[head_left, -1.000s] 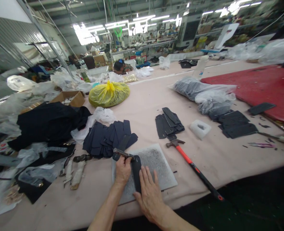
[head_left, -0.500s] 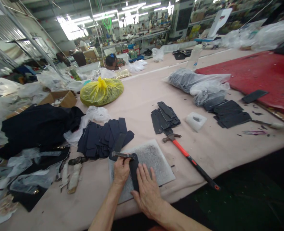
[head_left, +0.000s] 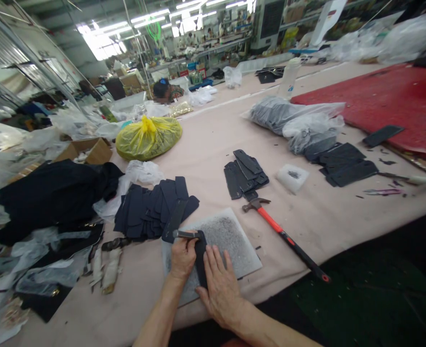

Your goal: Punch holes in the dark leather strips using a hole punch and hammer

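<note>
My left hand (head_left: 182, 255) is closed around a metal punch (head_left: 184, 234), whose end is at the upper part of a dark strip-shaped piece (head_left: 200, 260). That piece lies on a worn whitish cutting board (head_left: 240, 241). Flat across the piece's right edge and the board rests my right hand (head_left: 222, 284), fingers stretched out. Another dark piece (head_left: 173, 221) overlaps the board's upper left corner, beside a heap of similar dark pieces (head_left: 144, 207). A claw hammer (head_left: 278, 229) with a red and black handle lies to the right of the board.
Further back sits a smaller stack of dark pieces (head_left: 244, 176) near a whitish block (head_left: 292, 178). Wrapped tools (head_left: 111, 270) lie at left, below dark cloth (head_left: 57, 193). A yellow bag (head_left: 150, 137) stands behind. At right are more dark pieces (head_left: 353, 166) and a red sheet (head_left: 379, 101).
The view has shifted slightly. Both hands, the punch and the dark piece keep nearly the same places on the board; the punch's tilt differs a little.
</note>
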{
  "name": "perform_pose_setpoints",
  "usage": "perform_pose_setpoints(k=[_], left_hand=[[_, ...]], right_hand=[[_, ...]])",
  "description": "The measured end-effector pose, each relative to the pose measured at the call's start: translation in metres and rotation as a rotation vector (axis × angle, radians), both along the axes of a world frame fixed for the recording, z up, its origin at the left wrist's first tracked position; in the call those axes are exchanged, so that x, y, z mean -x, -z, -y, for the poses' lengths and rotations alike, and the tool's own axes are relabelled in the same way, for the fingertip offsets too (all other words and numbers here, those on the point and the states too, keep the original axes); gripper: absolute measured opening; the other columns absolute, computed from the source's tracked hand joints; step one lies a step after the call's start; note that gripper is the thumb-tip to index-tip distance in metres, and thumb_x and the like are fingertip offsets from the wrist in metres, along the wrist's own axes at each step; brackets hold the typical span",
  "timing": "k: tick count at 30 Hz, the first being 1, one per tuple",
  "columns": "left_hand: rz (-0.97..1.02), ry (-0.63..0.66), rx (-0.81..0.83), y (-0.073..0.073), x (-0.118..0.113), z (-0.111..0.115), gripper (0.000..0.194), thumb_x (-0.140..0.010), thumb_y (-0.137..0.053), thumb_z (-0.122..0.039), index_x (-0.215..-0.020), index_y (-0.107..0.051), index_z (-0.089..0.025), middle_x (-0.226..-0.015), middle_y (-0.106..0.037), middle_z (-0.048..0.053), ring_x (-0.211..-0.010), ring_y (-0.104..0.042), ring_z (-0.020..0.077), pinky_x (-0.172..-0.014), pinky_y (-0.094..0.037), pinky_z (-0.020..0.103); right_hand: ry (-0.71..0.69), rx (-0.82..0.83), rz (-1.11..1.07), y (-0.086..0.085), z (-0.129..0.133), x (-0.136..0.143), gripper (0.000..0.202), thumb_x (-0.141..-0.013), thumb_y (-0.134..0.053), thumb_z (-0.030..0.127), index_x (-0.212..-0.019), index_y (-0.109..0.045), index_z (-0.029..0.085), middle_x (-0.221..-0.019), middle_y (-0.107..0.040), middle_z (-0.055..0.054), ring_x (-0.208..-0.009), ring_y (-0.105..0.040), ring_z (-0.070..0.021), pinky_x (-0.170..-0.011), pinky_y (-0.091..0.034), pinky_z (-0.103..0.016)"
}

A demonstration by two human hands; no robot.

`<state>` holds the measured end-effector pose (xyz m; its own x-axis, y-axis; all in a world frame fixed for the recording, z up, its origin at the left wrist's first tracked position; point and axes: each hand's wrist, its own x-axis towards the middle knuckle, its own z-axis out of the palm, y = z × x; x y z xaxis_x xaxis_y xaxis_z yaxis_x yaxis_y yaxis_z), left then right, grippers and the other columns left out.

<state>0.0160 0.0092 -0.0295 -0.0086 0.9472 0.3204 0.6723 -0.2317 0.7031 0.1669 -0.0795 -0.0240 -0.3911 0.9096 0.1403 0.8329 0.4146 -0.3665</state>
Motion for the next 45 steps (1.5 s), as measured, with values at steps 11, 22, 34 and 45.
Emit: perform_pose_setpoints(k=[11, 22, 34, 45], left_hand=[[-0.19, 0.023, -0.04, 0.009, -0.003, -0.003, 0.025, -0.094, -0.045, -0.024, -0.105, -0.066, -0.019, -0.101, -0.074, 0.008, -0.095, -0.07, 0.0235, -0.085, -0.057, 0.036], [-0.189, -0.026, 0.004, 0.011, -0.006, 0.001, 0.017, -0.09, -0.05, -0.02, -0.096, -0.066, -0.02, -0.091, -0.073, 0.008, -0.085, -0.071, 0.0238, -0.077, -0.056, 0.034], [-0.181, -0.036, -0.058, 0.014, -0.007, 0.002, 0.016, -0.089, -0.049, -0.017, -0.094, -0.064, -0.02, -0.078, -0.071, 0.006, -0.074, -0.07, 0.0227, -0.067, -0.053, 0.032], [-0.193, -0.025, -0.099, 0.007, -0.01, 0.001, 0.02, -0.087, -0.049, -0.015, -0.097, -0.065, -0.021, -0.08, -0.072, 0.008, -0.074, -0.07, 0.0237, -0.065, -0.053, 0.032]], right_hand=[[0.021, 0.037, -0.164, -0.034, -0.023, -0.053, 0.042, -0.093, -0.048, 0.03, -0.132, -0.052, 0.016, -0.144, -0.047, -0.014, -0.134, -0.038, -0.03, -0.111, -0.028, -0.049], [0.577, 0.437, 0.049, -0.019, -0.071, -0.212, 0.008, -0.086, -0.054, 0.024, -0.08, -0.051, 0.019, -0.078, -0.055, -0.005, -0.069, -0.053, -0.0205, -0.061, -0.04, -0.031], [0.503, 0.607, -0.86, -0.14, -0.075, -0.128, 0.034, -0.091, -0.045, 0.054, -0.083, -0.051, 0.021, -0.057, -0.041, 0.007, -0.039, -0.033, -0.0084, -0.035, -0.025, -0.019], [-0.165, -0.09, 0.079, -0.195, -0.084, -0.091, 0.025, -0.098, -0.041, 0.029, -0.075, -0.048, 0.022, -0.053, -0.053, 0.002, -0.04, -0.041, -0.0129, -0.045, -0.018, -0.029]])
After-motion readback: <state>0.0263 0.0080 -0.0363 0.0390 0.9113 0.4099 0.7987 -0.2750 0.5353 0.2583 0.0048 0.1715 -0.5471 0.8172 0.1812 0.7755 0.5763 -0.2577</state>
